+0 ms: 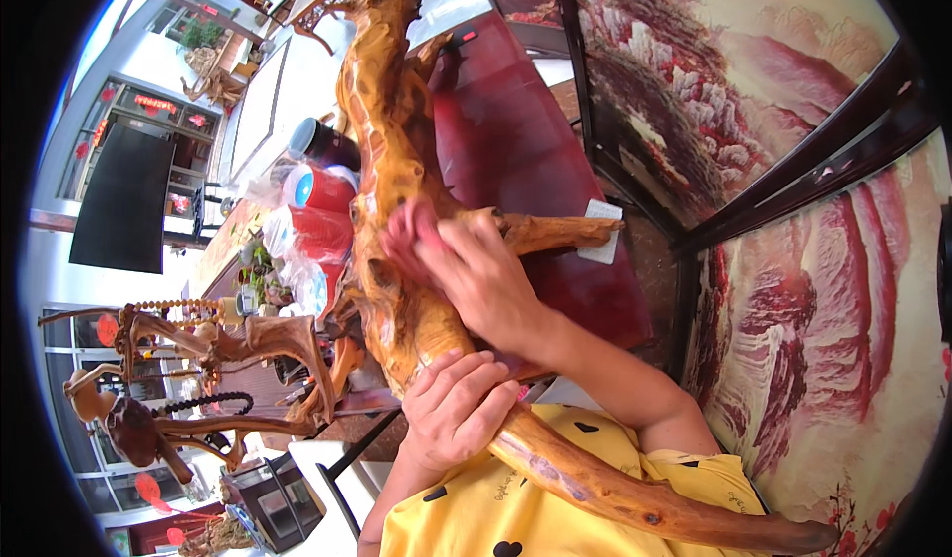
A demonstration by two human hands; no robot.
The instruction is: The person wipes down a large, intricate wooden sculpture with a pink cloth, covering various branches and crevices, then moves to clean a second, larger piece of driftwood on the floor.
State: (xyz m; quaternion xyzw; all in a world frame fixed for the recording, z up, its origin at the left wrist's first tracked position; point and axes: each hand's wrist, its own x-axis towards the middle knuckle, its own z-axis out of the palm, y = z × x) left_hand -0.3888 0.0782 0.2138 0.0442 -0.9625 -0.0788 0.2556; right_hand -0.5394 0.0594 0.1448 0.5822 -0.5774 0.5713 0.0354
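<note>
A long, glossy, yellow-brown piece of polished driftwood (382, 150) stretches from the far edge of the view down across my lap. Its thick, knotted trunk rests on a dark red table (516, 140). A smooth tapering limb passes in front of my yellow shirt to the lower right. My left hand (456, 408) is closed around the trunk near my body, fingers wrapped over the top. A little farther off, my right hand (486, 284) presses a reddish-pink cloth (412, 235) against the knobbly middle of the wood. Cloth and fingertips are blurred by motion.
A side branch (560, 232) juts right over a white patterned card (600, 230). Left of the trunk stand red tubs (322, 235) in plastic and a dark container (322, 143). A driftwood stand (288, 354) holds bead strings. Framed painted panels (734, 101) rise at right.
</note>
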